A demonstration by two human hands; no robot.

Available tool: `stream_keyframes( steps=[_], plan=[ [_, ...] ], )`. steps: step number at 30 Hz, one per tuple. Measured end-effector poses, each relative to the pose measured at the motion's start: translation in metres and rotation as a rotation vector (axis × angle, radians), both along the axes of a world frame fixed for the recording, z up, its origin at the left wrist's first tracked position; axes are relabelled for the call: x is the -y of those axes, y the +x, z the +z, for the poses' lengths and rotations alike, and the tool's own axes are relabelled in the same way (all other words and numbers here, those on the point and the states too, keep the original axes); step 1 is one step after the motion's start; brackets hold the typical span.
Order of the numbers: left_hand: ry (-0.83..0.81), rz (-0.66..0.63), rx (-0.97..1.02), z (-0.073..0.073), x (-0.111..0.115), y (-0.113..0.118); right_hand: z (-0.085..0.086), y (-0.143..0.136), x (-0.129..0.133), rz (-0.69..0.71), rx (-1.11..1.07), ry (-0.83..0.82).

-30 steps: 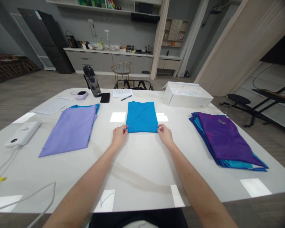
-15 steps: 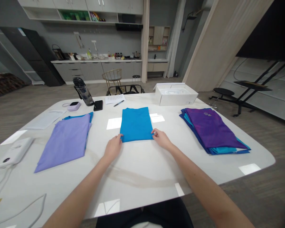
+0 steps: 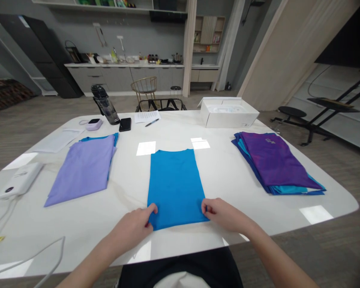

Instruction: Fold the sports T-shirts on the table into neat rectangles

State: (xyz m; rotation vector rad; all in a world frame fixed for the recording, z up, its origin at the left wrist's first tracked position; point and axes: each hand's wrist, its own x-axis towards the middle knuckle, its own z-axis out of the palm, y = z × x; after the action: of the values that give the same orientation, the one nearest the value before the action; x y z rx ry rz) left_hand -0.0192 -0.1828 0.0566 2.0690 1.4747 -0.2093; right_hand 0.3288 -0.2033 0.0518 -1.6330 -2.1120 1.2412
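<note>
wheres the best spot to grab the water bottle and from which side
Probably around the see-through body of the water bottle, below its black lid, from the near side. It stands on its base, and that round body suits wrapping fingers. The dark loop juts out on the left, and the phone lies by the base on the right.

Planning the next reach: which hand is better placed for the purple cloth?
Right, I'd say: the right hand is nearer the purple cloth; the left hand is across the blue cloth.
</note>
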Motion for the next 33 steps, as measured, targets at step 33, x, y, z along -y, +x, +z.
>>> stream_keyframes(
  steps=[33],
  plan=[
    [0.219,0.598,0.266,-0.039,-0.229,0.043,-0.033,-0.036,-0.2,-0.616,-0.498,0.075]
  ],
)
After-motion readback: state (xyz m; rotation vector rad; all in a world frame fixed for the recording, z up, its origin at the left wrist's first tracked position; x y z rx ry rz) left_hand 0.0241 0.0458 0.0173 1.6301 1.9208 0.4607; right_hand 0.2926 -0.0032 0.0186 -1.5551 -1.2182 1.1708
